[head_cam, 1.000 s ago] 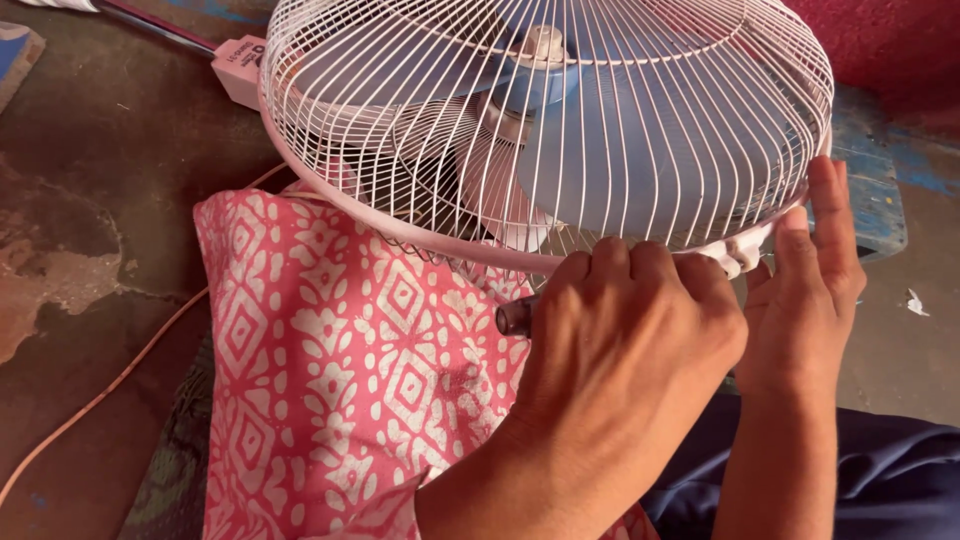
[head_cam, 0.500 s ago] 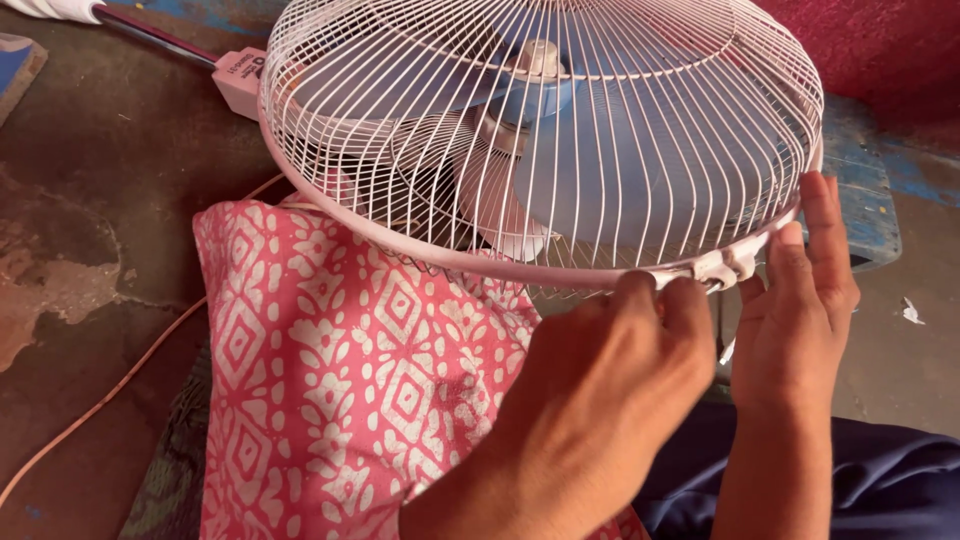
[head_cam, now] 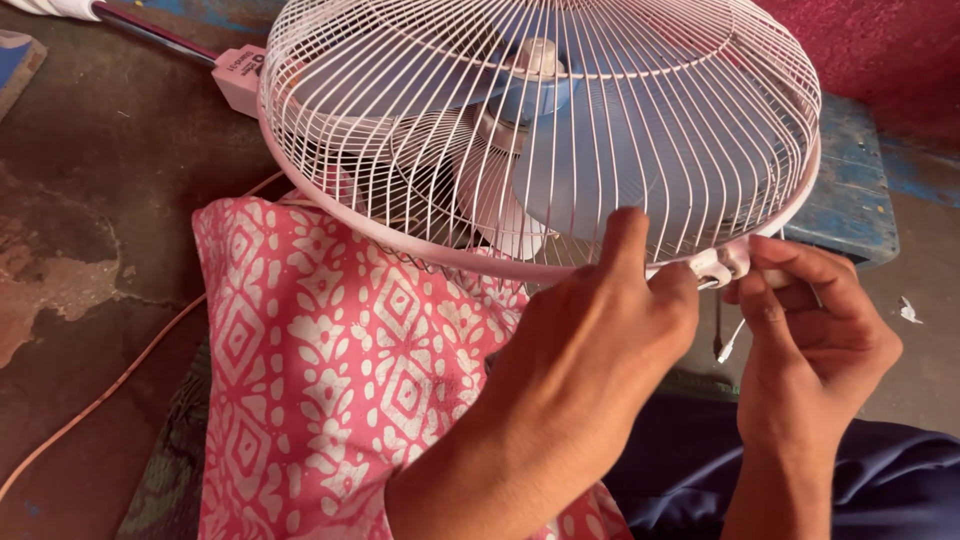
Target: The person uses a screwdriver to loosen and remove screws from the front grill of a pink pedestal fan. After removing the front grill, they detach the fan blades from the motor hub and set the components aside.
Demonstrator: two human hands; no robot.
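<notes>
round white wire fan cage [head_cam: 400, 130], left hand [head_cam: 600, 330], plastic clip [head_cam: 722, 264]

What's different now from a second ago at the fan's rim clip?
The right hand, earlier flat against the rim, has curled its fingers in at the clip. The left hand has risen, one finger now over the pink rim; the dark tool it held a second ago no longer shows. The fan cage, blue blades and patterned cloth stay as they were.

fan guard [head_cam: 540, 130] top cut off, left hand [head_cam: 590, 350] hiding rim below — orange cord [head_cam: 110, 385] leaving frame
</notes>
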